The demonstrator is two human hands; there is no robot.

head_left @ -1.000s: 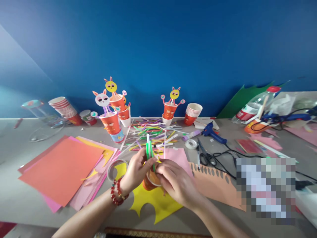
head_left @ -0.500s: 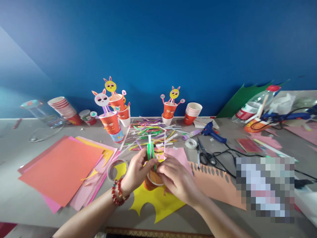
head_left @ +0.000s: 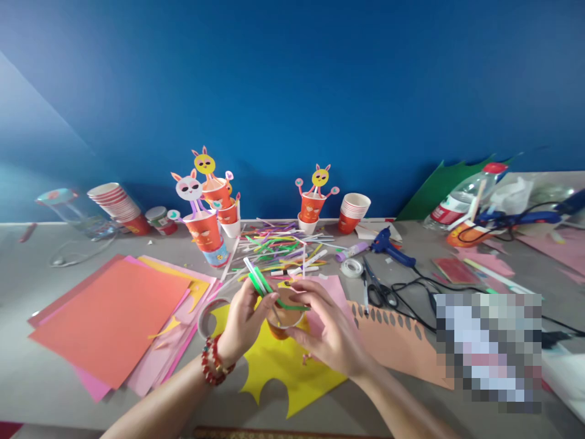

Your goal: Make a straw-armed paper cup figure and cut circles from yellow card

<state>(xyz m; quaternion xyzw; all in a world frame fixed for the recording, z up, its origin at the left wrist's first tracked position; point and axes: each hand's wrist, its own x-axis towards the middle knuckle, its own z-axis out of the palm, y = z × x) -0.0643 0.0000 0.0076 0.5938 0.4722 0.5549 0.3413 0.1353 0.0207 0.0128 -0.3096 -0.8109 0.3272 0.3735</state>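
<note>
Straws (head_left: 261, 283) slant over the cup (head_left: 287, 300), clamped in the left hand (head_left: 243, 320); the right hand (head_left: 336, 332) curves beside the cup (whether it grips cannot be told), above yellow paper (head_left: 304, 384).

Your bare forearms enter from the lower edge and converge toward the centre, palms facing inward. The left forearm (head_left: 158, 389) slopes up and to the right; at its end the left hand (head_left: 245, 317) is closed in a pinch, its thumb (head_left: 267, 303) pressed toward the curled fingers. The right forearm (head_left: 402, 399) slopes up and to the left. Your right hand (head_left: 336, 334) is gently cupped, its fingers (head_left: 316, 292) arched forward and its thumb (head_left: 302, 339) below them, clearly parted. Both hands lie close together, not touching, at similar height.
</note>
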